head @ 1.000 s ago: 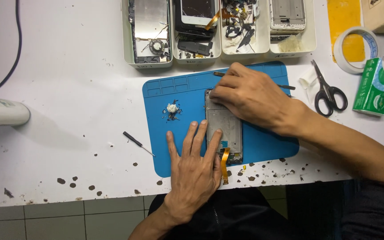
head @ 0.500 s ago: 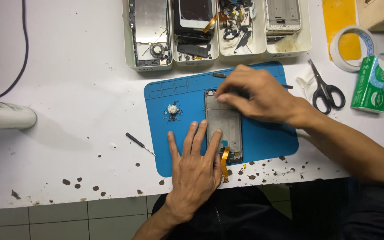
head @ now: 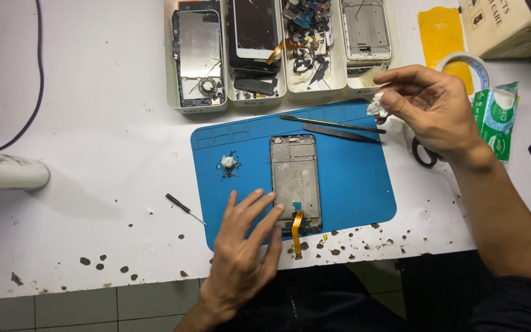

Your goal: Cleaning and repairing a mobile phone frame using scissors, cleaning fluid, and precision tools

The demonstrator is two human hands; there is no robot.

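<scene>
The phone frame [head: 296,182] lay upright in the middle of the blue mat [head: 351,184], an orange flex cable [head: 296,233] hanging off its lower end past the mat's edge. The left hand [head: 244,255] rested flat at the mat's lower left, fingers spread and released, fingertips touching the frame's left side. The right hand [head: 428,107] hovered above the mat's upper right corner, pinching a small white wad [head: 376,106] between thumb and fingers. Two slim tools [head: 339,128] lay along the mat's top, above the frame. A clump of debris [head: 228,164] sat on the mat left of the frame. White trays [head: 278,49] of phone parts stood just beyond the mat's top edge; a small screwdriver [head: 185,209] lay left of the mat.
</scene>
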